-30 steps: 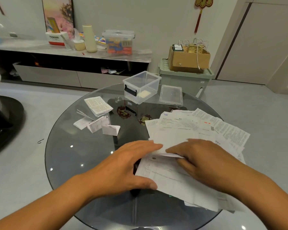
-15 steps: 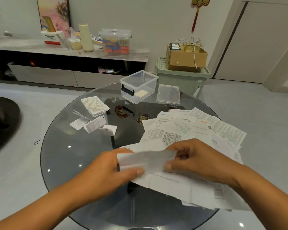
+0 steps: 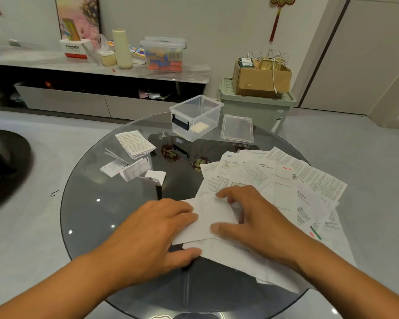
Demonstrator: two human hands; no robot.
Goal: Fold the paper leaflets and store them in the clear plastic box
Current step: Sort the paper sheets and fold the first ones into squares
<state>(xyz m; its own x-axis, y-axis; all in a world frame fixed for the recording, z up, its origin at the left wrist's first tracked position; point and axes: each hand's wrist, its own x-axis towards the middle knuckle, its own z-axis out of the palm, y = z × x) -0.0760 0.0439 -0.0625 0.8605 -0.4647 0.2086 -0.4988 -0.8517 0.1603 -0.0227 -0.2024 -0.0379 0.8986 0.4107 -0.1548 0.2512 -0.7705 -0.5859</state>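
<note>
A white leaflet [image 3: 207, 219] lies folded over on the round glass table [image 3: 115, 215], on top of a spread pile of printed leaflets [image 3: 286, 180]. My left hand [image 3: 157, 233] presses its left edge with flat fingers, thumb on the near edge. My right hand [image 3: 253, 217] holds down its right side, fingers bent over the paper and thumb on the fold's near corner. The clear plastic box [image 3: 195, 117] stands open at the table's far side, a small pale item inside. Several folded leaflets [image 3: 134, 160] lie left of centre.
The box's clear lid [image 3: 237, 128] lies right of the box. Behind the table stand a green bin [image 3: 256, 107] with a cardboard box [image 3: 260, 79] on top and a low cabinet [image 3: 97, 74] carrying bottles and containers. A dark round object [image 3: 2, 166] sits at left.
Both hands lifted the leaflet's far edge, brought it over toward me and laid it flat. Now they press the folded sheet down on the pile.
</note>
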